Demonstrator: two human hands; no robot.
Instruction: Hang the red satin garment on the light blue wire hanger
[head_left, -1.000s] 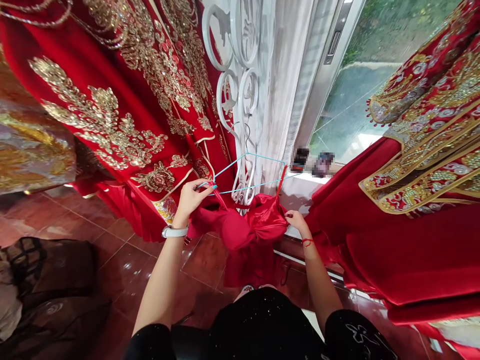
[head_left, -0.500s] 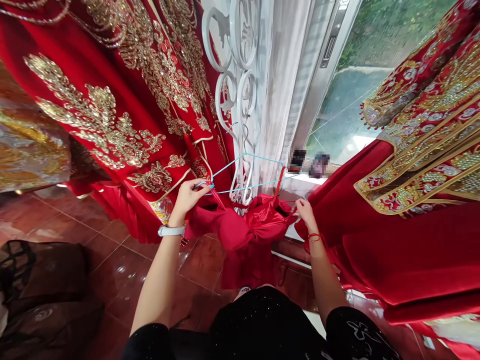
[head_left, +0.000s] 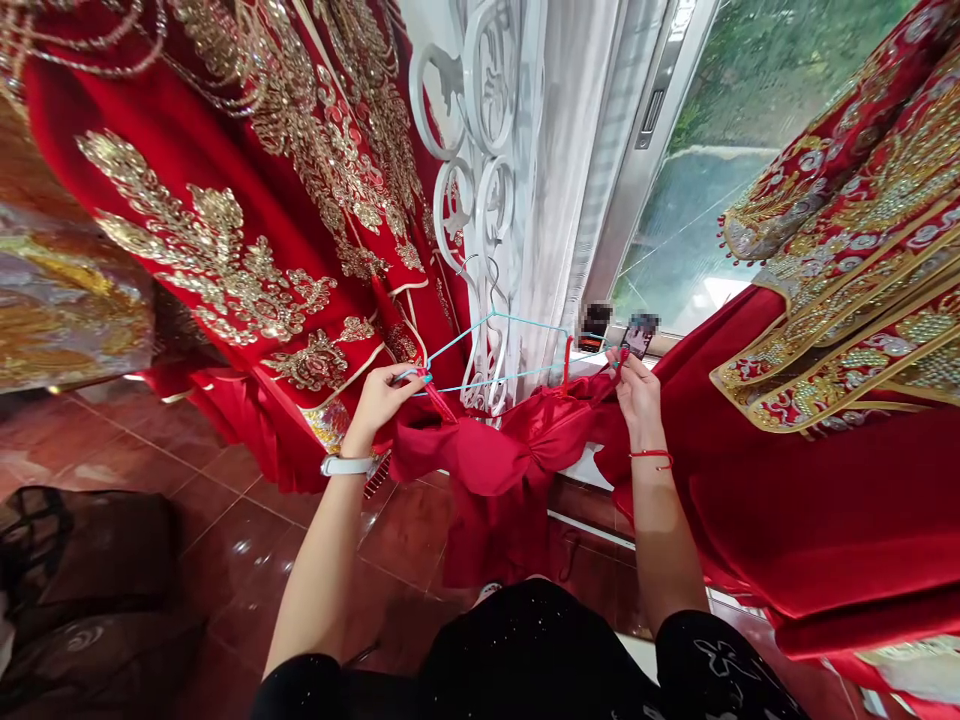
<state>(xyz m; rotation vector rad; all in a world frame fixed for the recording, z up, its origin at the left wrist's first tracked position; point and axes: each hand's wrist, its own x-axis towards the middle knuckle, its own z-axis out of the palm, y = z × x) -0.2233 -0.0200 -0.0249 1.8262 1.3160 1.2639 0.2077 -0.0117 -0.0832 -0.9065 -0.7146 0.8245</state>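
Observation:
A red dress (head_left: 495,460) with a gathered bust hangs in front of me below a thin light-blue wire hanger (head_left: 499,316). My left hand (head_left: 384,405) is closed around the hanger's left end, where a red strap runs down to the bodice. My right hand (head_left: 637,395) pinches the right shoulder strap (head_left: 621,362) at the hanger's right end. Whether that strap lies over the wire is hidden by my fingers. A second red strap (head_left: 568,360) stands up near the wire. The hanger's metal hook (head_left: 493,285) rises against the white scrollwork stand.
Red garments with gold beadwork (head_left: 217,260) hang at left, and an embroidered red one (head_left: 840,330) at right. Between them are a white scrollwork stand (head_left: 487,170), a curtain (head_left: 559,150) and a window. Dark bags (head_left: 90,580) sit on the tiled floor.
My right hand has moved up and right, lifting the right strap from beside the bodice to the hanger's end. My left hand stays at the left end.

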